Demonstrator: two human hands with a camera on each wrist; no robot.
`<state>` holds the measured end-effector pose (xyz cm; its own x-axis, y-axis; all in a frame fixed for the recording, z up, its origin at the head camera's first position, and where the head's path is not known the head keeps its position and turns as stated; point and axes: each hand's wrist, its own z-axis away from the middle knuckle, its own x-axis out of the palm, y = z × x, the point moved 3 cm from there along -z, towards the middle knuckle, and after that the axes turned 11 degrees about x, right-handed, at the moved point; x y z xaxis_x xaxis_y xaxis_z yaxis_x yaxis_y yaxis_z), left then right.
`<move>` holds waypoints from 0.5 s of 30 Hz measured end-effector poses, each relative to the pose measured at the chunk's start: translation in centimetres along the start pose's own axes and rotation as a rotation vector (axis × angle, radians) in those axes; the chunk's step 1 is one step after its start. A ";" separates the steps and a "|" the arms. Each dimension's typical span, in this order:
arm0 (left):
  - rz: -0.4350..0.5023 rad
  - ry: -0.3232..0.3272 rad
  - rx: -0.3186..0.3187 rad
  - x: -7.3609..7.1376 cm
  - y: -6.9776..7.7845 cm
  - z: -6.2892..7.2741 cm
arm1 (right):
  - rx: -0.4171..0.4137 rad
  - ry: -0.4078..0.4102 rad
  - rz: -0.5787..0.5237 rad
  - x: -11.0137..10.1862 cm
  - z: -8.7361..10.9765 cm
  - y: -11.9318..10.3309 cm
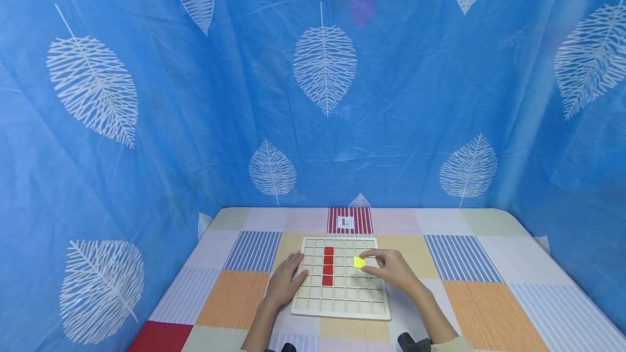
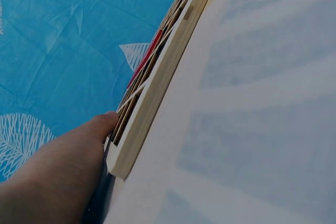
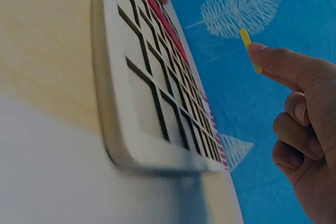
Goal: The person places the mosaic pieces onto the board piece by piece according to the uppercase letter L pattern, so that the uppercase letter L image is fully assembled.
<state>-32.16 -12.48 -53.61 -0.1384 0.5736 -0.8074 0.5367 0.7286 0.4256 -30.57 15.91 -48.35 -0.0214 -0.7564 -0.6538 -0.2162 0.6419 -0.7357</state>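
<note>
A cream grid board (image 1: 337,315) with raised dividers lies flat on the table. Red square tiles (image 1: 328,269) fill several neighbouring cells in one column, left of the board's middle. My left hand (image 1: 285,282) rests along the board's left edge, thumb over the rim cells; its thumb (image 2: 107,123) touches the board in the left wrist view. Between thumb and forefinger, my right hand (image 1: 393,269) pinches a yellow square tile (image 1: 358,262) above the right half of the board. Seen edge-on in the right wrist view, that thin yellow tile (image 3: 244,37) is apart from the board.
A patchwork cloth (image 1: 235,300) covers the table. Behind the board, a small printed grid (image 1: 345,222) with coloured squares lies on a red-striped patch. Blue curtains with white leaf prints (image 1: 325,69) hang at the back and both sides.
</note>
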 end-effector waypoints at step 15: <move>0.002 -0.021 -0.037 0.2 -0.2 -0.1 | -0.008 -0.142 0.081 5.9 -0.4 -0.2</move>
<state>-32.33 -12.50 -53.79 -0.1196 0.5672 -0.8149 0.5061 0.7409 0.4415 -31.04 11.23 -51.98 0.0986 -0.6766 -0.7297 -0.2276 0.6985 -0.6785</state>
